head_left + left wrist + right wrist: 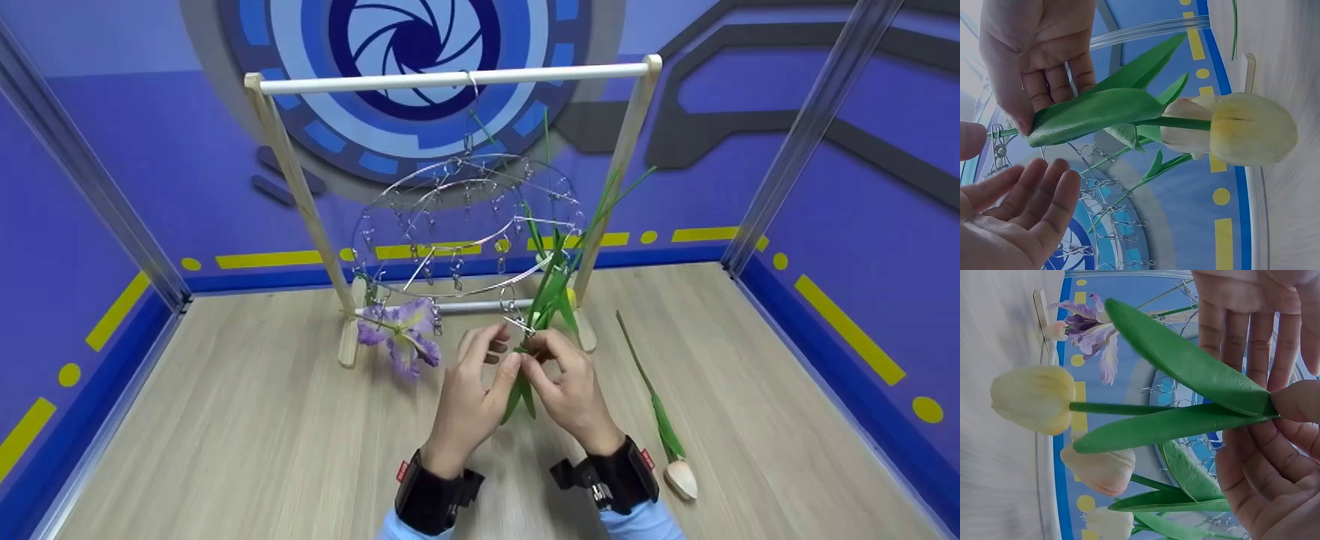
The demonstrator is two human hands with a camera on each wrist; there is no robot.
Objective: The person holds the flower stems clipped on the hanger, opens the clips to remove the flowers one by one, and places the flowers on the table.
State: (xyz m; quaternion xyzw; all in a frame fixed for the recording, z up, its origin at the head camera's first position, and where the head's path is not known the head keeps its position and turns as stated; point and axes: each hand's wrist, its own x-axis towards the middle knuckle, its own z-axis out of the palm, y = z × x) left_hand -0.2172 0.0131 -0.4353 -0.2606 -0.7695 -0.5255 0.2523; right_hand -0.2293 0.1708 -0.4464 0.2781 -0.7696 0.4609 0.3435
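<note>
Under a metal clip (517,322) on the hanger's near side, my right hand (574,386) pinches an artificial white tulip (1033,399) at the base of its leaves. The bloom points down, and its stem end reaches the clip in the left wrist view. My left hand (472,386) is close on the left, fingers relaxed and apart around the clip, gripping nothing visible. The round clip hanger (491,289) carries a purple iris (405,337) at its left. On its right hang several tulips, including a pink-tinged one (1100,467).
A wooden stand (300,180) with a white top rod (360,82) bears the hanger. Another tulip (680,480) lies on the table at right, bloom towards me. Patterned blue panels (112,150) enclose the back and sides.
</note>
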